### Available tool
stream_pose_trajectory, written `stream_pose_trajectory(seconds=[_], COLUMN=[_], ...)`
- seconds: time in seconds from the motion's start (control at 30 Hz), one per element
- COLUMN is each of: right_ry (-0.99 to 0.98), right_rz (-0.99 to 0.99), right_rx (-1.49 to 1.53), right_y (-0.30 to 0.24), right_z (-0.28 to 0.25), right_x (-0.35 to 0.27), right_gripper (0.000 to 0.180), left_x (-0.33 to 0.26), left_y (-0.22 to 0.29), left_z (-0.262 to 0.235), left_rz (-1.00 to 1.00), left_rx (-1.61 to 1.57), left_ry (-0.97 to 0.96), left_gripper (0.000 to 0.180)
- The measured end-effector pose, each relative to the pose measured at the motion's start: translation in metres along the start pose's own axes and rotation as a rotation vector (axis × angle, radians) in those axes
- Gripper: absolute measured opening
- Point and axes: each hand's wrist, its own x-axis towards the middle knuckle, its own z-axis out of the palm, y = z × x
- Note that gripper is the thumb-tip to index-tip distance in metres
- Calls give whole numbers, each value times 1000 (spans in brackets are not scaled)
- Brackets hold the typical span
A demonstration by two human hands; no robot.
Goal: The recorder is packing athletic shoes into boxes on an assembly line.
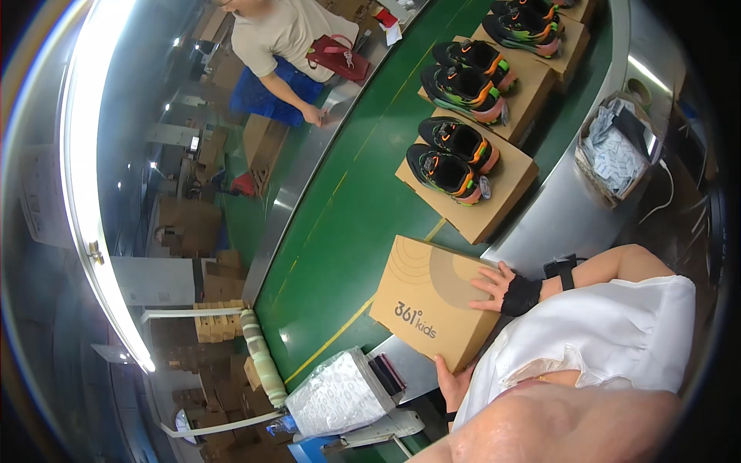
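A brown cardboard shoebox (432, 285) with its lid on lies tilted in front of me, across the green belt and its metal edge. My right hand (498, 289), with a black band around the wrist, rests on the lid with its fingers spread. At the box's near lower corner, my left hand (453, 380) grips the side, thumb up; its other fingers are partly hidden by the box. Beyond, a pair of black sneakers (451, 158) with orange and green trim stands on another shoebox (498, 189).
More sneakers (467, 81) stand on boxes farther up the green belt (332, 208). A carton of crumpled paper (614, 150) sits on the metal ledge at right. A stack of patterned white sheets (340, 393) lies near left. Across the belt stands another person (285, 46).
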Motion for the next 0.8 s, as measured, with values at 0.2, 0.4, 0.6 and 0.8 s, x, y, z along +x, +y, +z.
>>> stream_pose_trajectory(seconds=[0.2,0.4,0.6,0.8], right_ry=[-23,-43,-142,-282], right_rz=[-77,-122,-170,-106], right_rx=[59,62,163,74], right_y=[13,15,14,23], right_z=[-17,-22,-17,-1], right_x=[-5,13,-3,0], right_gripper=[33,33,33,33], left_x=[15,16,8,38], left_y=[-30,-29,-38,-27], left_z=[-37,-45,-52,-63], left_rz=[48,54,16,-34], left_rx=[-52,-88,-79,68], left_ry=[97,131,159,34], left_gripper=[47,44,42,57])
